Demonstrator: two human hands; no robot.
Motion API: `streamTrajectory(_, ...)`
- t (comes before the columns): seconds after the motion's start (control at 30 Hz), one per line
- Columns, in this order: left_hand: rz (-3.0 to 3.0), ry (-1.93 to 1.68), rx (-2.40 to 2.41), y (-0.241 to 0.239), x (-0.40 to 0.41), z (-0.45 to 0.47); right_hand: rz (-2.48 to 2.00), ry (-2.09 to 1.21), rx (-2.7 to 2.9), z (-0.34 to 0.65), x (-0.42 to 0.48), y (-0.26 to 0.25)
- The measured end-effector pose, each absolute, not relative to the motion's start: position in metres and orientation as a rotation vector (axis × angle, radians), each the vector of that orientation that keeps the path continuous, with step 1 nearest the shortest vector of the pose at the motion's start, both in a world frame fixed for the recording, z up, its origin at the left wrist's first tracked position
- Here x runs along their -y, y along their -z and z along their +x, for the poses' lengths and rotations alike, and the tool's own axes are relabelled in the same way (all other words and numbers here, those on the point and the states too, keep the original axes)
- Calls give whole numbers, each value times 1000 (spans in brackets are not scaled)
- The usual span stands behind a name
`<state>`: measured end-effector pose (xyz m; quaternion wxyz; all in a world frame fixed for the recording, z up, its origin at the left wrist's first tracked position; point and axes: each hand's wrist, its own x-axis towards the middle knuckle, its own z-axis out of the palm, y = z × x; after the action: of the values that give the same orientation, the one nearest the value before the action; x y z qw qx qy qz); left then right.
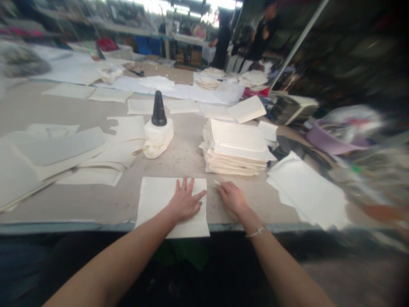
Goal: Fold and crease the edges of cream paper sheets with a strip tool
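My left hand (185, 201) lies flat with fingers spread on a cream rectangular sheet (156, 196). The sheet's near edge hangs a little over the table edge. Just right of the sheet, my right hand (232, 197) is closed, thumb and fingers pinching a small thin white piece (217, 183); its exact kind is too small to tell. Beyond the hands stands a thick stack of cream sheets (238, 143). To its left is a white container (159, 135) with a black cone (159, 110) on top.
Loose cream pieces (96, 155) overlap on the left, and white sheets (309, 187) fan out on the right. A purple basin (332, 138) sits beyond them. More flat pieces (182, 106) line the table's far part. People stand in the background.
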<state>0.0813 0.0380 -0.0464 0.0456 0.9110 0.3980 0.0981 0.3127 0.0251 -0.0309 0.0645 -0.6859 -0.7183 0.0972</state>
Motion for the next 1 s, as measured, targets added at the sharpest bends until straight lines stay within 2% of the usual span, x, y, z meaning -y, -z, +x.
streamTrajectory(0.43,2776,-361,-1180,47,-39,80,-2103,-222,2366,279,-68,15)
streamTrajectory(1.0,2762,-369,-1139,42,-37,80,-1953,-157,2650,275,-38,2)
